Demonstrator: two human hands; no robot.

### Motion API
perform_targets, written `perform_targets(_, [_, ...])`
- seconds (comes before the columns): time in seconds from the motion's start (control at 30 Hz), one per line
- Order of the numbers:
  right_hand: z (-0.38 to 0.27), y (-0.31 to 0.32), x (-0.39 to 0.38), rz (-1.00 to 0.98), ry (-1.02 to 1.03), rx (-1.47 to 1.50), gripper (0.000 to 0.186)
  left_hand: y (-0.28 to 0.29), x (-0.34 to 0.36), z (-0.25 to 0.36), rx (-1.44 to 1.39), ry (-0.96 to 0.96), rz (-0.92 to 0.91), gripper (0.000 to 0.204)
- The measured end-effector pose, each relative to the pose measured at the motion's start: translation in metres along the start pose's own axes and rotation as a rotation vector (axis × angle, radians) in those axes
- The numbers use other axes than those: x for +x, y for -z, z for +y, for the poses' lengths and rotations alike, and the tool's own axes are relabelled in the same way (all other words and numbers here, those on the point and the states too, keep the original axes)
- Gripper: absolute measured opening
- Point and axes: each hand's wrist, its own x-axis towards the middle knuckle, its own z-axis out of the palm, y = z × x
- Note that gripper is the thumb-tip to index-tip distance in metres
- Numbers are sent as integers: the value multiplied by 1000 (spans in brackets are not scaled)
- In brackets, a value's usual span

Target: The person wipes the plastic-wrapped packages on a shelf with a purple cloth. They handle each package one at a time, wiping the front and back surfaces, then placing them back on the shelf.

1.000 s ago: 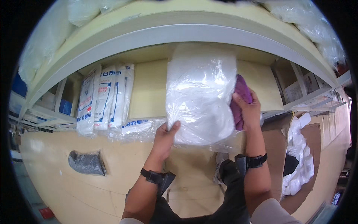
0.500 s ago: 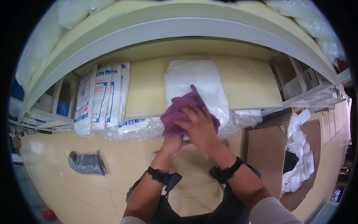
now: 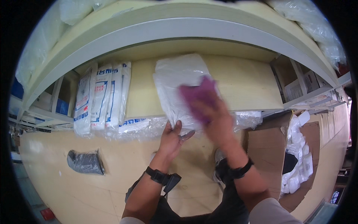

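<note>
A white plastic-wrapped package [image 3: 174, 72] lies on the pale shelf [image 3: 250, 82], its near end over the edge. My left hand [image 3: 170, 140] is closed on that near end, where the plastic gathers in creases. My right hand [image 3: 218, 123] holds a purple cloth [image 3: 193, 95] on top of the package, both smeared by motion; the cloth hides part of the package.
Printed white bags [image 3: 99, 99] lie on the shelf's left, with clear plastic wrapping along its front. A cardboard box [image 3: 263, 153] of white packages stands on the floor at the right, a grey wrapped bundle [image 3: 85, 162] at the left. Wrapped bundles [image 3: 320, 41] fill the shelf above.
The package has lowered and its far end has shifted left. My right hand moved the purple cloth from beside the package onto its top, then up and rightward over the last half second.
</note>
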Motion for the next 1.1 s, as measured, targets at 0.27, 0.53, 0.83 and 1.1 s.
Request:
perform_targets(0.27, [27,-32,-37,-89,-204,-305,43,7,4,-6,-63,0,-8,34])
perform_targets(0.53, [51,13,-11,169,-398,-82,48,6,1,12,286,70,69,39])
perform_targets(0.83, [-11,-30,-42,-254,-263,-151,36,22,8,6,390,-5,92,30])
perform_targets(1.1, [81,25,-1,263,-450,-363,51,21,3,16,570,79,-48,31])
